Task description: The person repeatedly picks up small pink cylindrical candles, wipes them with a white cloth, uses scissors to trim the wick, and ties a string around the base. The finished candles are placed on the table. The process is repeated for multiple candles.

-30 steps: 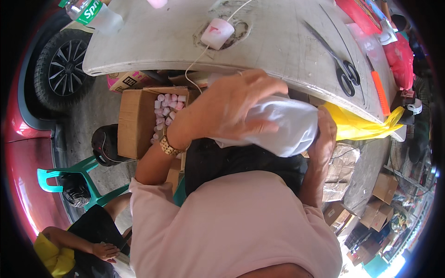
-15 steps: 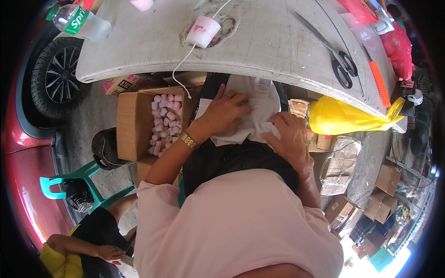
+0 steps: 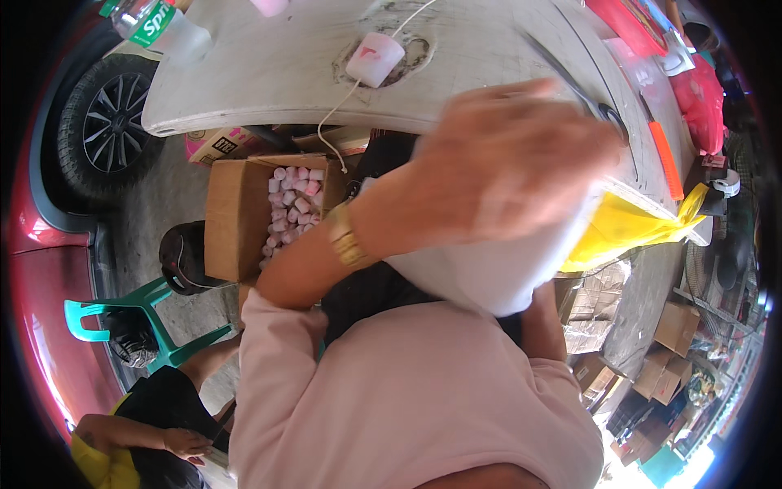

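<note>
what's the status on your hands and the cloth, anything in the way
Left hand blurred over white cloth, grip unclear. Right hand hidden by cloth. Left hand blocks view of part of scissors.

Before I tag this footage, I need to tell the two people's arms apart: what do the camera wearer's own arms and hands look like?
Both arms come from pale pink sleeves that end near the elbows. A gold-toned metal band circles the left wrist. The left hand looks ungloved, though blur hides finer detail. The right hand is hidden; the visible right forearm bears no band.
</note>
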Demonstrator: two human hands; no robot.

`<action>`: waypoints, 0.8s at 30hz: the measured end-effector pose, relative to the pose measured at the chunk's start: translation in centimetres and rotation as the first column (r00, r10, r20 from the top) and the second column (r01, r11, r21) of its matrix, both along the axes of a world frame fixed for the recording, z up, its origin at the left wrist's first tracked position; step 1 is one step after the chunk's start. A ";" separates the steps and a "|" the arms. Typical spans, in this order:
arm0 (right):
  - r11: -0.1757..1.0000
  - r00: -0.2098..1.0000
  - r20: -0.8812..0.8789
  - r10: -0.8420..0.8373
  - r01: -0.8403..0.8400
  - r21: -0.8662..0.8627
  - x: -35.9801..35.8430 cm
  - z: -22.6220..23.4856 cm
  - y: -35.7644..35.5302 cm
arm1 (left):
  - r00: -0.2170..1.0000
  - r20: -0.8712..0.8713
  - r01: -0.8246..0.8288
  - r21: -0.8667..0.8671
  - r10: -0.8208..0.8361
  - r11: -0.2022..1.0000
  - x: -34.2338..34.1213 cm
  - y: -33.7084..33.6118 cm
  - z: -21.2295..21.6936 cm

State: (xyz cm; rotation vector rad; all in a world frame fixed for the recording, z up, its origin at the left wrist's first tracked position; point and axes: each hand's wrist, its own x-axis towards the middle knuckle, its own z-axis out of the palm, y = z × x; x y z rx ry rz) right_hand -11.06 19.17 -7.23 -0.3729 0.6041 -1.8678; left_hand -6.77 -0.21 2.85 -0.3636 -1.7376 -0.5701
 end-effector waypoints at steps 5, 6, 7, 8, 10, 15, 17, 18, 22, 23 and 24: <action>0.995 0.991 0.104 0.082 -0.076 -0.059 0.2 -1.0 -2.2 | 0.942 0.332 0.175 -0.370 -0.046 0.912 -3.3 5.7 1.8; 0.996 0.993 0.092 0.076 -0.072 -0.043 0.3 -1.0 -2.7 | 0.877 0.471 0.295 -0.373 -0.095 0.880 -3.3 5.7 1.5; 0.998 0.995 0.072 0.068 -0.066 -0.023 0.4 -0.9 -2.9 | 0.908 0.408 0.237 -0.315 -0.094 0.919 -3.2 5.2 1.2; 0.999 0.997 0.054 0.052 -0.051 -0.005 0.6 -0.7 -3.3 | 0.908 0.411 0.216 -0.290 -0.083 0.932 -3.0 4.4 0.9; 0.999 0.999 -0.047 0.000 0.003 0.052 0.9 0.0 -3.8 | 0.937 0.349 0.084 -0.215 -0.004 0.973 -2.6 1.8 0.3; 0.963 0.801 -0.592 -0.084 0.219 0.160 1.5 3.0 -4.5 | 0.624 0.432 -0.600 -0.270 0.651 0.753 3.0 -7.2 -1.2; 0.945 0.548 -0.836 -0.040 0.292 0.146 1.7 4.5 -5.0 | 0.639 0.509 -0.525 -0.260 0.577 0.811 4.3 -8.3 -1.6; 0.938 0.406 -0.914 -0.017 0.322 0.125 1.9 5.2 -5.4 | 0.587 0.608 -0.491 -0.258 0.535 0.832 4.6 -8.6 -1.6; 0.940 -0.100 -0.990 0.097 0.336 0.058 2.7 7.6 -7.6 | 0.760 0.610 -0.400 0.167 0.225 0.901 8.0 -5.9 -1.0; 0.942 -0.173 -0.977 0.121 0.332 0.058 2.9 8.1 -8.0 | 0.743 0.661 -0.331 0.226 0.105 0.916 9.4 -5.2 -0.6; 0.945 -0.238 -0.961 0.139 0.323 0.057 3.1 8.6 -8.4 | 0.719 0.695 -0.260 0.271 -0.001 0.927 11.1 -5.1 -0.2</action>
